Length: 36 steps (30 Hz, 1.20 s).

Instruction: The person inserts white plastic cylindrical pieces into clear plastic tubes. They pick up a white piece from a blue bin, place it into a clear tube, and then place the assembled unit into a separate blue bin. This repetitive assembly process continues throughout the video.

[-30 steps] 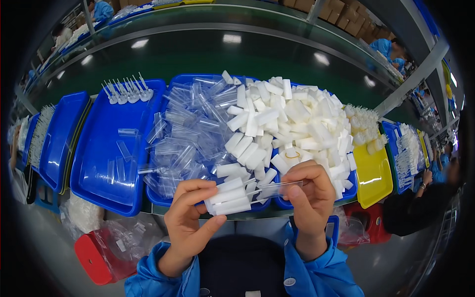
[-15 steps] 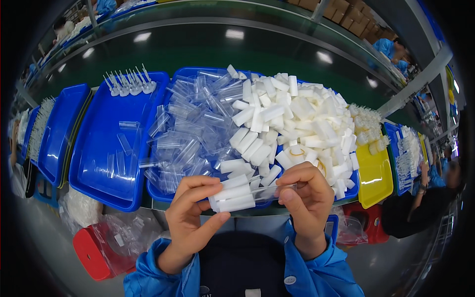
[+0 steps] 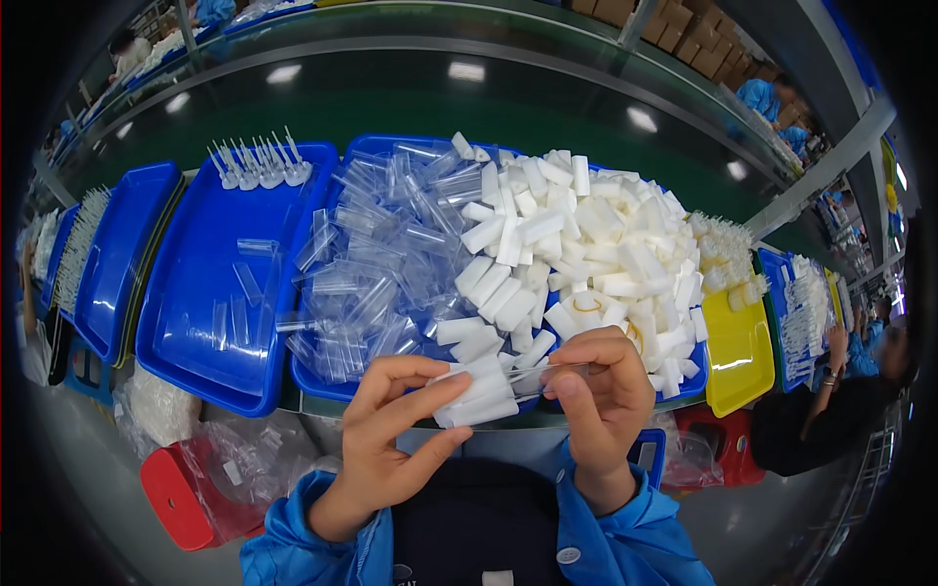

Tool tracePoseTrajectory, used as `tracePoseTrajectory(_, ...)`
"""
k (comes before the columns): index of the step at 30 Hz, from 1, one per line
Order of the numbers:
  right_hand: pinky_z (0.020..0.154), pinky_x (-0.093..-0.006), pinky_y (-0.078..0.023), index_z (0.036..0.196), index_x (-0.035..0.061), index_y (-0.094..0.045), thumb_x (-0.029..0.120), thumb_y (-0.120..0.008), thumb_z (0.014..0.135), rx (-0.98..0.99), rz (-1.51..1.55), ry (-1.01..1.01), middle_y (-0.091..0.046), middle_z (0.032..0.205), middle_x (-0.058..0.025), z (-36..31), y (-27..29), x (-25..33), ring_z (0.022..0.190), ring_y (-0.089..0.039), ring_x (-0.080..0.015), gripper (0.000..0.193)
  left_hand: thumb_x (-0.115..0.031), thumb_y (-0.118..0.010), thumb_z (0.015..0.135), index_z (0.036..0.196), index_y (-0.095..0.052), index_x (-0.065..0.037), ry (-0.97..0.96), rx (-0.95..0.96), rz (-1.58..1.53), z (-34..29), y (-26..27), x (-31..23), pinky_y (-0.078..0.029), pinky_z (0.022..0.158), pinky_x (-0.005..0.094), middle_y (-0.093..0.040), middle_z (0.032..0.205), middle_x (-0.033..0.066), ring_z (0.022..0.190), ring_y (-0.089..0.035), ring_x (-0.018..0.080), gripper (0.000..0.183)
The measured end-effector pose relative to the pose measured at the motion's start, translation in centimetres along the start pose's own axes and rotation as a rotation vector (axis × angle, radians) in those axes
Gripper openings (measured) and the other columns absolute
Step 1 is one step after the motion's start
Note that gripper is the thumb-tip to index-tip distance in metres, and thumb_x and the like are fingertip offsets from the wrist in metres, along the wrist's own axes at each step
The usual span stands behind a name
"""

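Note:
My left hand point(image 3: 391, 435) is closed around a small bundle of white foam blocks point(image 3: 479, 398), thumb below and fingers above. Clear plastic pieces point(image 3: 530, 377), thin and tube-like, are pinched between the thumb and fingers of my right hand point(image 3: 608, 410). Their left ends meet the right ends of the foam blocks; whether they go inside cannot be made out. Just beyond both hands is a blue tray point(image 3: 330, 389) heaped with clear plastic sleeves point(image 3: 391, 244) on its left and loose white foam blocks point(image 3: 616, 234) on its right.
To the left, a blue tray point(image 3: 186, 322) holds a few clear sleeves and a row of white nozzle-like parts point(image 3: 264, 171). A yellow tray point(image 3: 743, 361) stands right. Behind runs a green conveyor belt point(image 3: 391, 103). Red stools point(image 3: 176, 498) flank me below; co-workers sit farther off.
My left hand has shifted slightly right with the foam blocks, bringing them nearer my right hand. The bundle is tilted a little more, and my right hand stays nearly in place.

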State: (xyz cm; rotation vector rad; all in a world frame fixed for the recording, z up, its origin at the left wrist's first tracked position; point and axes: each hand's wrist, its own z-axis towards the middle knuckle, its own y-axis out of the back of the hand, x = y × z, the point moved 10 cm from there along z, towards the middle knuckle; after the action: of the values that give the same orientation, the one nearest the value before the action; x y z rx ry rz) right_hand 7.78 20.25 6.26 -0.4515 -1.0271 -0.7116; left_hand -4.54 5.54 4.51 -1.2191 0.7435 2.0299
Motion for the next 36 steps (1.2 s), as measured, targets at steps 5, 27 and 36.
tracePoseTrajectory(5,0.07,-0.0251,-0.047,0.1,-0.0066,-0.059,-0.005,-0.063,0.084,-0.001,0.048,0.009,-0.057,0.096,-0.0129,0.3,-0.2,-0.2,0.077,-0.058,-0.0145,0.017,0.001,-0.078,0.07,0.112,-0.069,-0.003,-0.061,0.012,0.068,0.0,-0.1,-0.3,-0.052,0.081,0.0317,-0.053,0.113,0.0156,0.097,-0.061,0.0249,0.044)
tracePoseTrajectory(27,0.091,-0.0392,-0.035,0.131,-0.0014,-0.043,0.03,-0.086,0.054,0.046,-0.784,0.145,-0.035,0.116,-0.0161,-1.0,-5.1,1.8,0.11,-0.038,-0.0294,0.094,-0.003,-0.083,0.067,0.11,-0.062,0.009,-0.399,-0.255,0.403,-1.7,-0.3,-2.1,-0.057,0.079,0.0352,-0.064,0.111,0.027,0.097,-0.068,0.0348,0.049)
tracePoseTrajectory(36,0.076,-0.0351,-0.035,0.111,0.0015,-0.062,0.028,-0.083,0.055,0.005,-0.823,0.358,-0.046,0.089,-0.0062,-1.2,-6.6,2.8,0.086,-0.047,-0.0223,0.066,-0.004,-0.083,0.068,0.113,-0.061,0.01,-0.396,-0.29,0.444,-1.8,0.1,-1.9,-0.057,0.078,0.035,-0.064,0.112,0.0281,0.098,-0.068,0.0363,0.052)
